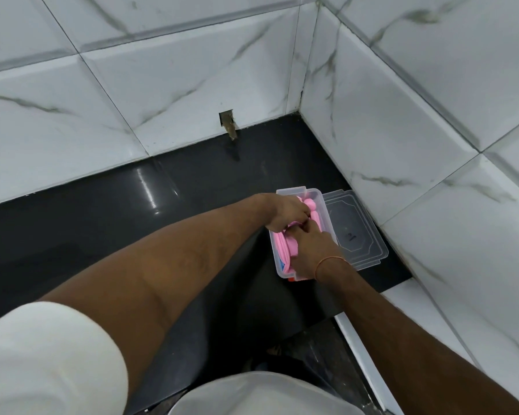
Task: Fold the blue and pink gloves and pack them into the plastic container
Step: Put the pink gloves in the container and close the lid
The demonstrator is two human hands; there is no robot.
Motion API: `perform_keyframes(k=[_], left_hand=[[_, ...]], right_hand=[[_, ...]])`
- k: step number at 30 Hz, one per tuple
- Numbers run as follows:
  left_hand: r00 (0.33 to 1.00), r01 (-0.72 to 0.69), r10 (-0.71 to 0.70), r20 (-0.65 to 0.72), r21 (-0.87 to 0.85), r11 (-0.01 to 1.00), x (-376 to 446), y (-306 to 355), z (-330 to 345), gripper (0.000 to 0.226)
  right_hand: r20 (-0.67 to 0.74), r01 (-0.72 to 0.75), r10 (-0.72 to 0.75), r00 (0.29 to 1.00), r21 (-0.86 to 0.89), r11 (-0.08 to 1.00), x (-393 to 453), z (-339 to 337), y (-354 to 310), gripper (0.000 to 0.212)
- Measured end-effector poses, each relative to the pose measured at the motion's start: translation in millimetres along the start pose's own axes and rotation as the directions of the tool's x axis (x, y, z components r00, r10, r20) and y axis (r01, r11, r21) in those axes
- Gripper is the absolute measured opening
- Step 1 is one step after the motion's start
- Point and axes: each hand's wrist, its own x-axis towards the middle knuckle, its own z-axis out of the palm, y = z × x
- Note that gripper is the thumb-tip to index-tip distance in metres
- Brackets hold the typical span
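A clear plastic container [318, 196] stands on the black counter near the right wall. Folded pink gloves [282, 248] fill it, their fingertips showing at the far end. A sliver of blue glove [278, 262] shows beneath the pink at the near left side. My left hand [285, 212] reaches over the container's left rim and grips the pink gloves. My right hand [309, 247] presses down on the pink gloves from the near end, its fingers curled into them. Most of the container's inside is hidden by both hands.
The container's clear lid [355, 232] lies flat on the black counter [102, 229] just right of it, close to the marble-tiled wall [432, 175]. A tiled wall with a small hole [226, 119] runs along the back. The counter's front edge drops off at lower right.
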Motion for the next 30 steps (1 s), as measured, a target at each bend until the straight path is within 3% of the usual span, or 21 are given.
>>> perform_keyframes(k=[6, 9, 13, 16, 18, 21, 23, 24, 26, 30], left_hand=[[1.0, 0.021, -0.024, -0.015, -0.158, 0.987, -10.9, 5.5, -0.6, 0.037], [0.984, 0.07, -0.097, -0.149, -0.178, 0.982, -23.8, 7.4, -1.1, 0.036], [0.876, 0.1, -0.23, -0.423, -0.307, 0.946, -44.0, 12.2, 0.0, 0.034], [0.733, 0.067, -0.334, -0.592, -0.426, 0.902, -47.6, 15.1, 5.1, 0.028], [0.701, 0.151, -0.452, -0.552, -0.504, 0.851, -44.1, 12.6, 9.3, 0.039], [0.738, 0.274, -0.592, -0.323, -0.659, 0.701, -37.2, 5.1, 20.1, 0.051], [0.719, 0.262, -0.662, -0.211, -0.8, 0.54, -40.1, -1.7, 32.9, 0.047], [0.708, 0.233, -0.682, -0.18, -0.853, 0.467, -44.4, -4.3, 40.0, 0.044], [0.693, 0.165, -0.704, -0.154, -0.917, 0.363, -56.0, -10.0, 56.1, 0.034], [0.63, 0.058, -0.771, -0.088, -0.985, 0.16, -91.3, -21.0, 91.0, 0.021]], right_hand=[[-0.061, 0.014, -0.012, 0.998, 0.034, 0.999, -8.2, 1.8, 4.5, 0.061], [-0.181, 0.028, -0.026, 0.983, 0.01, 1.0, -24.7, 7.2, 9.2, 0.049], [-0.45, -0.003, 0.036, 0.892, 0.073, 0.997, -56.6, 23.0, 13.8, 0.041], [-0.603, -0.044, 0.237, 0.762, 0.317, 0.948, -79.4, 37.8, 14.2, 0.043], [-0.567, -0.067, 0.434, 0.7, 0.553, 0.83, -89.7, 47.5, 13.0, 0.055], [-0.263, -0.147, 0.675, 0.689, 0.862, 0.486, -94.8, 58.8, 11.3, 0.07], [-0.038, -0.173, 0.689, 0.724, 0.956, 0.235, -94.2, 63.6, 6.9, 0.059], [0.014, -0.184, 0.668, 0.744, 0.966, 0.185, -93.9, 65.8, 3.4, 0.048], [-0.008, -0.174, 0.636, 0.772, 0.959, 0.222, -91.4, 69.1, -2.6, 0.031], [-0.063, -0.099, 0.571, 0.818, 0.964, 0.248, -78.1, 65.6, -13.2, 0.025]])
